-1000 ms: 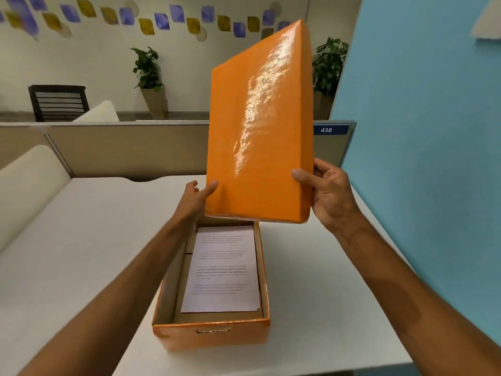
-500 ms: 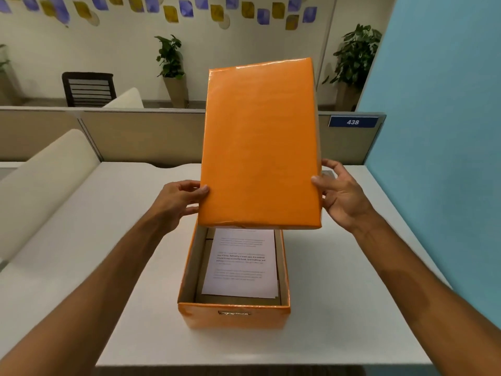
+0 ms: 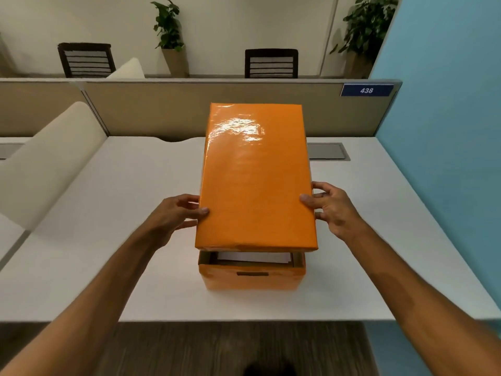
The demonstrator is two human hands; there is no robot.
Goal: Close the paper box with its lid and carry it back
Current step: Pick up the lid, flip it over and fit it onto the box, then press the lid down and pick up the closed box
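An orange paper box (image 3: pixel 252 279) stands on the white desk (image 3: pixel 108 226), its near end wall with a handle slot facing me. The glossy orange lid (image 3: pixel 256 180) hovers almost flat just above it, covering most of the opening. A narrow gap at the near end shows white paper (image 3: pixel 254 257) inside. My left hand (image 3: pixel 176 215) grips the lid's left edge and my right hand (image 3: pixel 329 206) grips its right edge, thumbs on top.
A beige partition (image 3: pixel 189 107) with a blue "438" sign (image 3: pixel 366 90) closes the desk's far side. A blue wall (image 3: pixel 447 158) stands at the right. A grey cable hatch (image 3: pixel 328 151) lies behind the box. Chairs and potted plants are beyond; dark floor is below the desk edge.
The lid has come down from a steep upright tilt to nearly level just above the box. Both hands lowered with it, and my view has tipped down toward the desk.
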